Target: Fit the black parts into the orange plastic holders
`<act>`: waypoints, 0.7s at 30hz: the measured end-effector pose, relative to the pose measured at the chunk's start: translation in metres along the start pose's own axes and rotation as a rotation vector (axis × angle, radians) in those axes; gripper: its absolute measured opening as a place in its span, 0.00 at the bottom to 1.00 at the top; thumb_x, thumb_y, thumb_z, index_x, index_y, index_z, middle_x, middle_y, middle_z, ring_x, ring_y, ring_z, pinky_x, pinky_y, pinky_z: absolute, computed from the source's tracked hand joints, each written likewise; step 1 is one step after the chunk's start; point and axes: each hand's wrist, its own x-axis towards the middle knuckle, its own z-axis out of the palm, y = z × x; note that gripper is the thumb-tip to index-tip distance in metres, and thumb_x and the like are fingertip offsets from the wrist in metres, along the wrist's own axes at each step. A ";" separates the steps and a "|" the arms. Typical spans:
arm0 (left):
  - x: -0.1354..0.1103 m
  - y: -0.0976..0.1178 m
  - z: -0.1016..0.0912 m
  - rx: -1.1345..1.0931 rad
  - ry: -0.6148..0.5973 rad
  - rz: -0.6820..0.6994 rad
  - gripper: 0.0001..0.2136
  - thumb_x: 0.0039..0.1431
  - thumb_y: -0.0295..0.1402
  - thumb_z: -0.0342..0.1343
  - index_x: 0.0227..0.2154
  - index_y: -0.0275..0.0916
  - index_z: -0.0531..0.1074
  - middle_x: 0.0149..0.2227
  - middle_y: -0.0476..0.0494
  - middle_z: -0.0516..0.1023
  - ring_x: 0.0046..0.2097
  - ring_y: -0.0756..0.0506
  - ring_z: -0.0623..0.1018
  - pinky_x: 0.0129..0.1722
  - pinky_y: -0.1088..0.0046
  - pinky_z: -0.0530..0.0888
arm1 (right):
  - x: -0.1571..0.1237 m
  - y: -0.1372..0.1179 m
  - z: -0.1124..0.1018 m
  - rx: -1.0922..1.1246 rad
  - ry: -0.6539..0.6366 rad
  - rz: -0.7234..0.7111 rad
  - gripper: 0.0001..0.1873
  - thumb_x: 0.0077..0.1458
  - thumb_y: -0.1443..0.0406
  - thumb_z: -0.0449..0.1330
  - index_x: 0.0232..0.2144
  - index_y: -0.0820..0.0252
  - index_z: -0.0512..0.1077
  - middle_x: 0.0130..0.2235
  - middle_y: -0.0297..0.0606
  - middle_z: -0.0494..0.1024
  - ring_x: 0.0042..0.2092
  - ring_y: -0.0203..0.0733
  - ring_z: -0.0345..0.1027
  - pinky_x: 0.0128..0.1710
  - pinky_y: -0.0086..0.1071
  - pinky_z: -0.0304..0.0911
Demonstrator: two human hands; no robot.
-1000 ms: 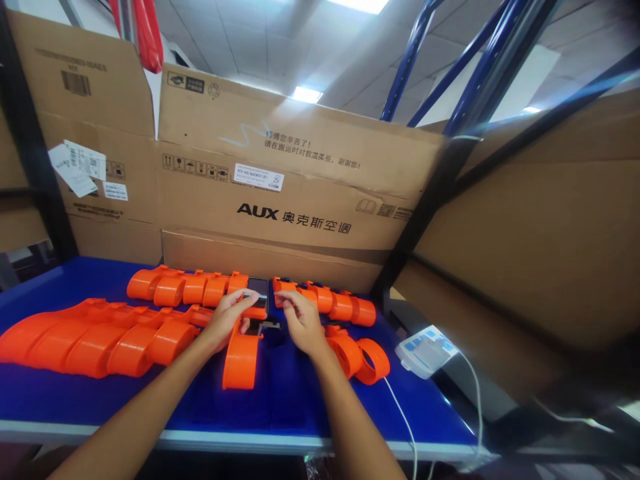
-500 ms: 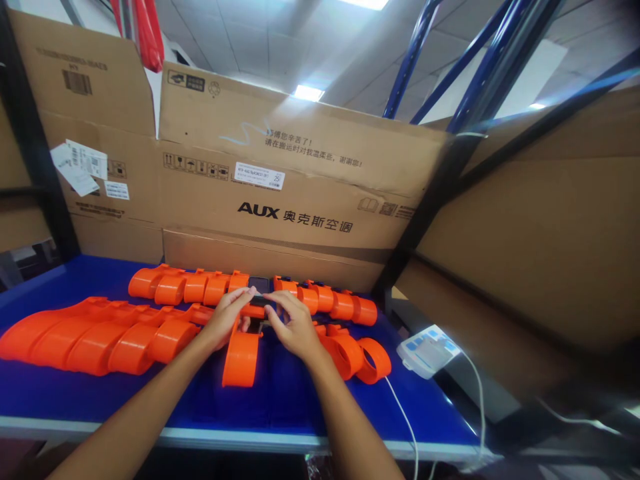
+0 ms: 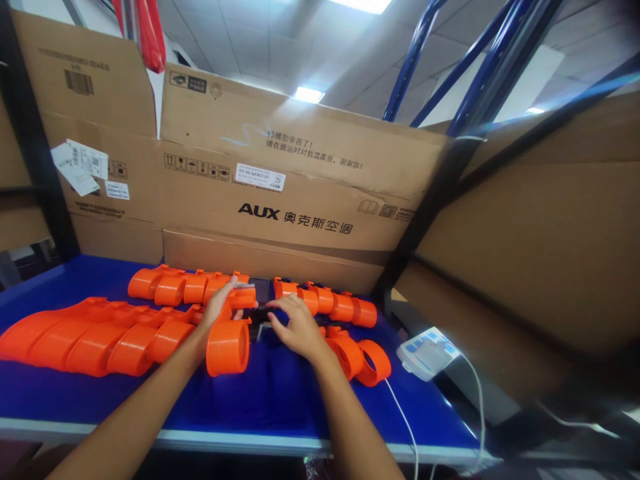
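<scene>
My left hand (image 3: 219, 310) is closed around an orange plastic part (image 3: 227, 348) with a wide ring at its lower end, tilted toward me. A thin pale edge shows at the top of this part, by my fingers. Just right of it is my right hand (image 3: 296, 325), thumb and forefinger curled toward each other around something dark and small that I cannot make out. Behind the hands lies a dark rectangular object (image 3: 260, 289), partly hidden. Like orange parts (image 3: 91, 345) lie in a row beside my left forearm.
More orange parts stand in a back left row (image 3: 170, 290), a back right row with black pieces (image 3: 343, 306) and near my right wrist (image 3: 374, 362). A white power strip (image 3: 429, 353) with a cable lies at the right of the blue table (image 3: 240, 407). Cardboard (image 3: 200, 207) walls the back.
The orange part in my left hand has moved left and turned, so its ring opening now shows. My hands have drawn apart; the black piece no longer sits on top of the orange part.
</scene>
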 end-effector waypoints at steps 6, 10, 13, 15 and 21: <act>0.008 -0.010 -0.001 0.173 0.010 0.111 0.25 0.58 0.55 0.55 0.39 0.34 0.75 0.18 0.44 0.77 0.12 0.49 0.67 0.13 0.76 0.62 | -0.001 0.000 0.008 -0.070 -0.054 0.048 0.06 0.59 0.61 0.64 0.39 0.54 0.76 0.38 0.38 0.77 0.40 0.44 0.69 0.45 0.38 0.63; 0.009 -0.014 -0.002 0.235 0.002 0.158 0.26 0.55 0.55 0.57 0.37 0.32 0.75 0.17 0.44 0.75 0.12 0.49 0.67 0.13 0.76 0.60 | 0.001 -0.003 0.006 -0.015 -0.095 -0.018 0.05 0.62 0.61 0.62 0.37 0.54 0.77 0.36 0.38 0.79 0.40 0.45 0.69 0.44 0.39 0.62; 0.011 -0.015 -0.003 0.228 -0.016 0.145 0.26 0.53 0.55 0.59 0.37 0.33 0.74 0.19 0.43 0.77 0.12 0.50 0.67 0.13 0.76 0.60 | 0.001 -0.006 0.001 0.030 -0.105 -0.056 0.07 0.64 0.63 0.59 0.37 0.53 0.78 0.38 0.38 0.81 0.42 0.45 0.70 0.45 0.40 0.62; 0.011 -0.014 -0.003 0.231 -0.022 0.100 0.26 0.52 0.55 0.60 0.37 0.33 0.74 0.20 0.44 0.77 0.12 0.50 0.66 0.12 0.76 0.60 | 0.002 -0.006 -0.001 0.034 -0.058 -0.032 0.08 0.64 0.63 0.58 0.36 0.54 0.78 0.39 0.38 0.81 0.42 0.45 0.70 0.46 0.41 0.61; 0.000 -0.017 0.007 0.276 -0.034 0.147 0.23 0.54 0.52 0.60 0.41 0.36 0.73 0.19 0.50 0.73 0.13 0.51 0.67 0.13 0.77 0.59 | 0.005 -0.010 0.001 0.158 0.127 0.091 0.11 0.66 0.60 0.56 0.39 0.55 0.77 0.39 0.39 0.81 0.42 0.45 0.72 0.46 0.39 0.64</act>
